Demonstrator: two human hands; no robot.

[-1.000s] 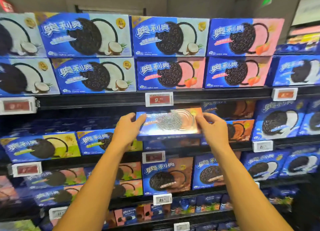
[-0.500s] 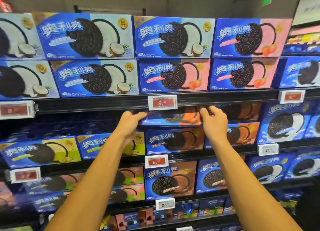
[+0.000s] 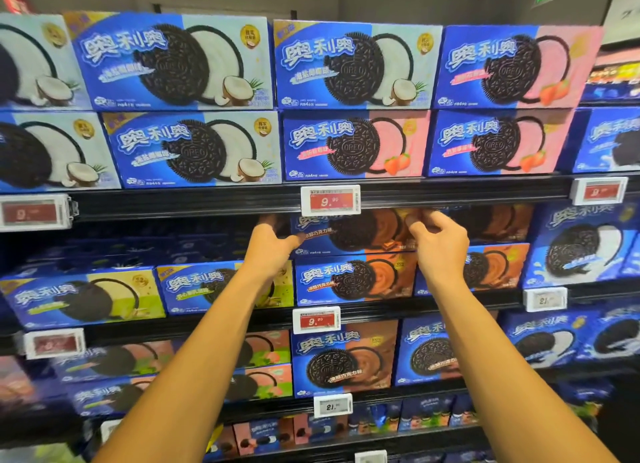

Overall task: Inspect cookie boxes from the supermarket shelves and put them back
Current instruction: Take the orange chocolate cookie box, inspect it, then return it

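Note:
A blue and brown chocolate cookie box (image 3: 349, 235) stands on the second shelf, on top of an identical box (image 3: 349, 282), just under the shelf rail. My left hand (image 3: 273, 246) holds its left end, thumb on the front face and fingers reaching behind into the shelf. My right hand (image 3: 438, 242) is at the box's upper right corner, where its curled fingers and thumb pinch the edge. Part of the box's right side is hidden by that hand.
Coconut boxes (image 3: 180, 60) and strawberry boxes (image 3: 356, 145) fill the top shelf. A price tag (image 3: 330, 201) hangs on the rail just above the held box. Green boxes (image 3: 86, 296) sit lower left, more chocolate boxes (image 3: 498, 266) to the right, and white-cream boxes (image 3: 585, 244) at far right.
The box went from being held flat in front of the shelf to standing in its slot on the stack. Both hands followed it up and inward.

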